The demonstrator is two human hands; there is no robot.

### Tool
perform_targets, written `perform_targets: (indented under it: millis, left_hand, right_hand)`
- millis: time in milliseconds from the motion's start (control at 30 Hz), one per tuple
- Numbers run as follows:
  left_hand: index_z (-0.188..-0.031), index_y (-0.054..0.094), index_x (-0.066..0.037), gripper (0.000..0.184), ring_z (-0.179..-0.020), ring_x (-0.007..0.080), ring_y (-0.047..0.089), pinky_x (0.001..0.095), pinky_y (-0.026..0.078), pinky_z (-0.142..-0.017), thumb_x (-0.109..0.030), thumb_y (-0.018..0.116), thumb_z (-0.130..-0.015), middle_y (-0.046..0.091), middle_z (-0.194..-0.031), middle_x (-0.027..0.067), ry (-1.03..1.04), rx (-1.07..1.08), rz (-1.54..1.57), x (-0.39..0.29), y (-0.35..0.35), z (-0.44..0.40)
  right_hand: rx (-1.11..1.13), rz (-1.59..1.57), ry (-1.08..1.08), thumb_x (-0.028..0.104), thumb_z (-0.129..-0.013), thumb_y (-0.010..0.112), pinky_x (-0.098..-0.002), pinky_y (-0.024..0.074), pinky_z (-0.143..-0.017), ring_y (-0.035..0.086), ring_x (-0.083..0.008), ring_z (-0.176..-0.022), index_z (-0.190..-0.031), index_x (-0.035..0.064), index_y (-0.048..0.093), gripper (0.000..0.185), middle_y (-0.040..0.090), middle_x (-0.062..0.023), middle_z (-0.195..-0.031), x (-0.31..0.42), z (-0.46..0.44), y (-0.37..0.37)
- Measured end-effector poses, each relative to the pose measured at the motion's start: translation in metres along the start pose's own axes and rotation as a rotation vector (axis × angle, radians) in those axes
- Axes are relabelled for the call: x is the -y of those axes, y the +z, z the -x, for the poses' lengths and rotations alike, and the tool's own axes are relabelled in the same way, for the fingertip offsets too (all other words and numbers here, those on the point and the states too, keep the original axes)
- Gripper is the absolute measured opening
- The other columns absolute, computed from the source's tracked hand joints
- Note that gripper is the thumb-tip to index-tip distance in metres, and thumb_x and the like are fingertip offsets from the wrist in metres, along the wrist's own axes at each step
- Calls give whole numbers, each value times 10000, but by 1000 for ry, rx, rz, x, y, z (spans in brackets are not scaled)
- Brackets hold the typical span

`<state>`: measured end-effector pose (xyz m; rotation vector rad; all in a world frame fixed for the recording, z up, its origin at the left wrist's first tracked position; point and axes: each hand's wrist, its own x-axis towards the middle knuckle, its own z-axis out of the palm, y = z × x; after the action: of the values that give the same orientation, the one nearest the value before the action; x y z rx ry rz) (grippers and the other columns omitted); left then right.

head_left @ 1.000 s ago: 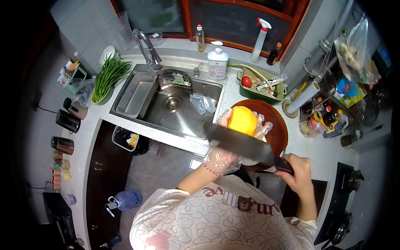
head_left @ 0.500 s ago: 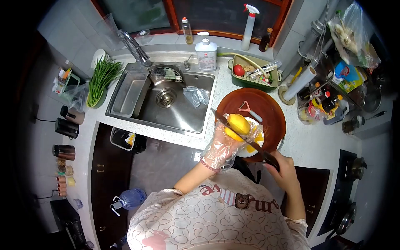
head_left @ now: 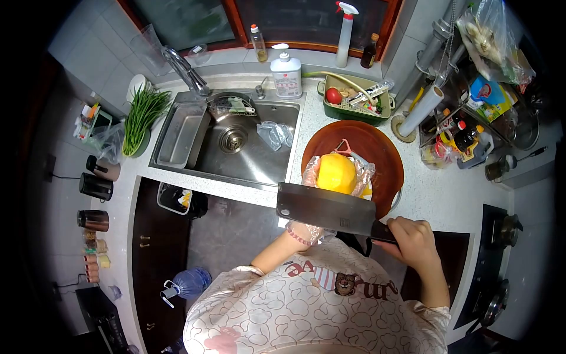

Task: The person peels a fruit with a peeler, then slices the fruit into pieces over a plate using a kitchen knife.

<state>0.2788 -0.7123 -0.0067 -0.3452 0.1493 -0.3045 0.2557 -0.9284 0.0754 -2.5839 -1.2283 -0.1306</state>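
Note:
A peeled yellow fruit rests in my left hand, which wears a clear plastic glove and has its fingers wrapped round it. My right hand is bare and closed on the dark handle of a cleaver. The broad side of the blade faces the camera and covers part of my left hand and the near side of the fruit. Beneath the fruit is a round brown board. A peeler lies on the board beyond the fruit. A white plate is mostly hidden.
Left of the board is a sink with a plastic bag inside. A green basket of vegetables and a soap bottle stand behind. Bottles crowd the right rack, and green chives fill a bowl at the left.
Half a second ago the cleaver's edge was in the fruit; now the blade is turned broadside, nearer me and apart from a cut. The fruit has turned in my left hand.

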Motion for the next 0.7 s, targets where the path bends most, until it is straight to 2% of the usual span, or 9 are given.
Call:
perform_targets:
  millis: [100, 200, 400, 500, 700]
  left_hand:
    - [-1245, 519, -71, 477, -1204, 354, 484, 539, 391, -1078, -428, 545, -930, 520, -1207, 173, 3, -119, 55, -2, 2, -2]
    - [-1247, 516, -73, 477, -1205, 362, 478, 551, 391, -1074, -422, 551, -924, 512, -1208, 182, 3, -21, 22, -6, -15, -7]
    - [-1252, 501, -67, 503, -1210, 384, 465, 549, 400, -1065, -425, 569, -907, 497, -1215, 200, 5, -97, 67, -1, -2, -5]
    - [-1246, 503, -58, 512, -1201, 384, 474, 540, 406, -1063, -434, 569, -905, 512, -1197, 196, -28, -3, 70, 2, -2, -3]
    - [-1224, 527, -52, 489, -1187, 378, 488, 527, 415, -1059, -438, 544, -925, 533, -1169, 184, -73, -71, 49, 0, 9, -1]
  right_hand:
    - [-16, 16, -1, 332, -746, 777, -314, 479, -474, 607, -203, -554, -809, 42, 567, 363, 558, -50, -651, 0, 0, -3]
    - [-18, 28, -6, 334, -745, 775, -314, 475, -471, 600, -205, -547, -800, 42, 561, 367, 556, -52, -651, -3, 0, -3]
    - [-8, 42, -20, 337, -741, 778, -314, 469, -465, 594, -201, -540, -790, 39, 554, 376, 548, -54, -647, -4, 0, -6]
    - [-14, 39, -27, 338, -738, 780, -313, 467, -463, 593, -198, -539, -784, 38, 551, 380, 545, -54, -645, -5, 0, -7]
    - [-17, 31, -27, 336, -741, 779, -314, 467, -462, 592, -199, -537, -776, 39, 551, 376, 545, -54, -644, -5, 0, -7]
